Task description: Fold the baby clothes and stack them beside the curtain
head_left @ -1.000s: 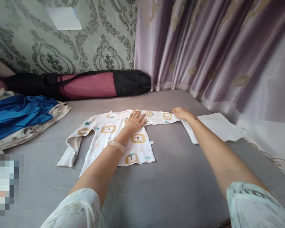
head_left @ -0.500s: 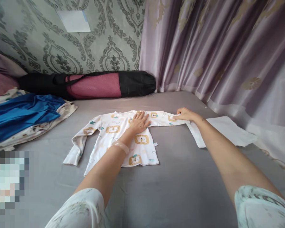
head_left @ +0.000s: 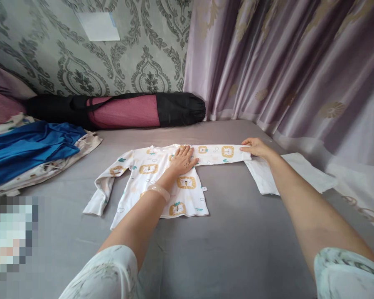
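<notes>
A white long-sleeved shirt [head_left: 157, 180] with a yellow lion print lies spread on the grey bedsheet [head_left: 237, 241]. My left hand [head_left: 183, 161] rests flat on its upper chest, fingers stretched out. At the end of the sleeve on the right, my right hand [head_left: 256, 148] pinches the cuff. That sleeve lies straight and flat, while the sleeve on the left is bent and creased. Partly under my right forearm is a white cloth [head_left: 305, 168], flat on the sheet.
A pile of clothes with a blue garment [head_left: 34, 145] on top lies at the left. Along the patterned wall rests a long black and pink bag [head_left: 124, 111]. Purple curtains [head_left: 252, 62] hang at the right. A blurred-out patch covers the lower left corner.
My right hand has moved right along the sleeve to its cuff. The sleeve has become straighter and flatter. My left hand stays in place on the shirt.
</notes>
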`<action>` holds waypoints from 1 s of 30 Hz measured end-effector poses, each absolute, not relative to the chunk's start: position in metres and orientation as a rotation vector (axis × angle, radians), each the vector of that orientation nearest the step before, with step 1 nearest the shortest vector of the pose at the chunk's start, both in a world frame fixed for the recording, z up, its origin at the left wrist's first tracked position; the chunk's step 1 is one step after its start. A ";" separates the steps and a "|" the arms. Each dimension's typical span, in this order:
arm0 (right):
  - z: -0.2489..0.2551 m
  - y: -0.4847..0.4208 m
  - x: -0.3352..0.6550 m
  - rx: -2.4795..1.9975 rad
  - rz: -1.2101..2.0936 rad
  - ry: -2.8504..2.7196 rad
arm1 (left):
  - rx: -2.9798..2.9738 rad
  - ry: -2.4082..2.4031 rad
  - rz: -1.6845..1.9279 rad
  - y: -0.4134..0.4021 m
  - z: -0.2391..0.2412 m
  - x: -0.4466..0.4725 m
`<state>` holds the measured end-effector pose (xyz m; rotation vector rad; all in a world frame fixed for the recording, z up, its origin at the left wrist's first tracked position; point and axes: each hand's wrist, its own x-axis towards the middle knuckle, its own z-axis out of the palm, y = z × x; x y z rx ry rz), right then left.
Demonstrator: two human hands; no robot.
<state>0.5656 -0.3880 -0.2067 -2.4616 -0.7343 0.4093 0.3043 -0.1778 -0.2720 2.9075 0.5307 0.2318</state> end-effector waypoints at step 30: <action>-0.259 -0.324 0.441 -2.762 0.307 -1.188 | 2.936 0.537 0.205 -0.176 -0.275 0.305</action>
